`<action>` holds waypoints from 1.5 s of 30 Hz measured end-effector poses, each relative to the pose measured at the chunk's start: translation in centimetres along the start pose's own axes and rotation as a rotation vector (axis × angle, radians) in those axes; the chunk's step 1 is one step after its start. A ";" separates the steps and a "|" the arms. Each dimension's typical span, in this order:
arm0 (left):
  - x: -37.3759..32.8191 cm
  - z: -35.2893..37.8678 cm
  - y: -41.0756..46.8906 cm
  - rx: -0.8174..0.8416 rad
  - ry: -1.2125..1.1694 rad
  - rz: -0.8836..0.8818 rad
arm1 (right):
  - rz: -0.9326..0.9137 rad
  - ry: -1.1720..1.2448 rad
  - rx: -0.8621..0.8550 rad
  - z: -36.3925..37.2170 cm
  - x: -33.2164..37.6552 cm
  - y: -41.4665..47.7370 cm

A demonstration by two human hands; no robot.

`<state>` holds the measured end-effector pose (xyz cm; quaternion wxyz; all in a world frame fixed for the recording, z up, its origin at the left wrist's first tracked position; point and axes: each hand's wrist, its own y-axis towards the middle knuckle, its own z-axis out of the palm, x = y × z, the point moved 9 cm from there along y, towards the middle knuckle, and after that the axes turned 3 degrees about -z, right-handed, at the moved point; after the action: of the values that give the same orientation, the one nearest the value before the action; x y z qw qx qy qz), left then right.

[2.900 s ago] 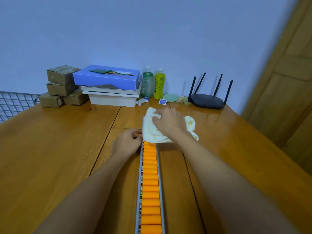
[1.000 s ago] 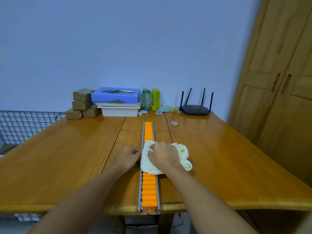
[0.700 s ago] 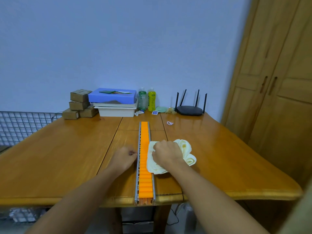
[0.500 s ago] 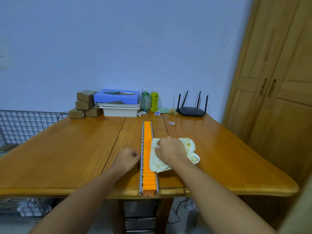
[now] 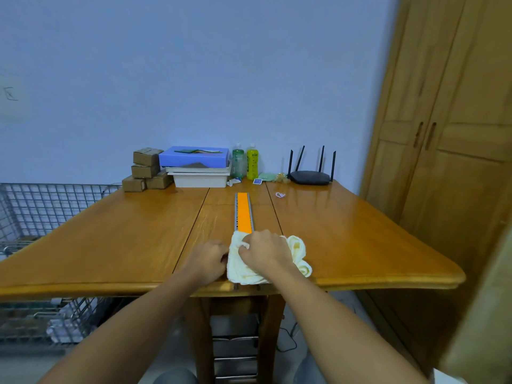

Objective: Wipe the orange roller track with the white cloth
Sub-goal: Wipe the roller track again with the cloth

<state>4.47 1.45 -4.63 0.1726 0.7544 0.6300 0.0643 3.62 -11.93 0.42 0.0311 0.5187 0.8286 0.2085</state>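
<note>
The orange roller track [image 5: 243,213] in its grey metal frame runs down the middle of the wooden table [image 5: 110,239], from the back toward the front edge. A crumpled white cloth [image 5: 249,268] covers the track's near end. My right hand [image 5: 264,249] presses down on the cloth and grips a fold of it. My left hand [image 5: 207,257] is curled against the left side of the track beside the cloth; the frame under it is hidden, so whether it grips the rail I cannot tell.
At the back stand brown boxes [image 5: 145,169], a blue box on white trays [image 5: 196,166], two bottles [image 5: 246,162] and a black router [image 5: 310,176]. A small pink loop [image 5: 279,194] lies right of the track. A wire rack [image 5: 36,214] is left, wooden doors [image 5: 448,162] right.
The cloth and my right hand have slid along the track toward me, from its far end to its near end, briefly off to the right side, then back onto it. My left hand followed alongside.
</note>
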 end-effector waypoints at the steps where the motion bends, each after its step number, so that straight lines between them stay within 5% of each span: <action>1: -0.1 -0.1 -0.2 -0.002 0.009 -0.005 | -0.016 -0.016 -0.006 -0.2 0.0 -0.3; 26: -1.9 -2.3 -2.2 0.097 0.108 -0.018 | 0.057 -0.167 0.028 -4.2 -4.9 -5.0; 45: 1.0 -1.9 5.5 0.120 -0.035 -0.070 | 0.131 -0.109 -0.014 -5.1 -8.9 3.7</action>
<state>9.13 1.93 -1.08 0.1405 0.7420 0.6555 0.0071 9.46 -19.91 4.97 0.0661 0.5821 0.7885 0.1871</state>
